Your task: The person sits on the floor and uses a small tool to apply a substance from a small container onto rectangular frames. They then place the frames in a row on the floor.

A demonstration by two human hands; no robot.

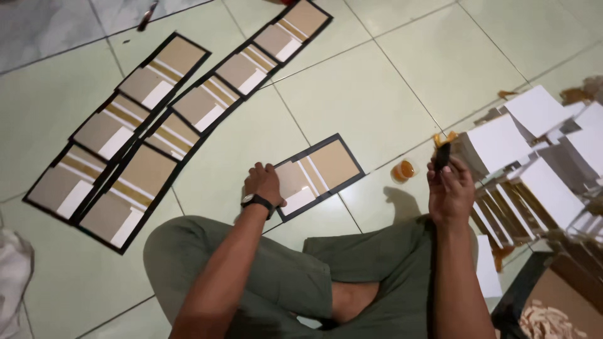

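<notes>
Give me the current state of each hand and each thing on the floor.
Left hand: pressed flat on the black-backed cardboard panel.
Right hand: raised, fingers gripping a small dark brush.
Small amber glue dish: open, on the tiled floor.
Finished black-backed panels: laid flat in overlapping rows.
White card stacks: piled, leaning.

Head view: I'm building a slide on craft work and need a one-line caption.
Seated on a tiled floor, left hand pressing a black-edged card panel, right hand holding a small brush.
</notes>
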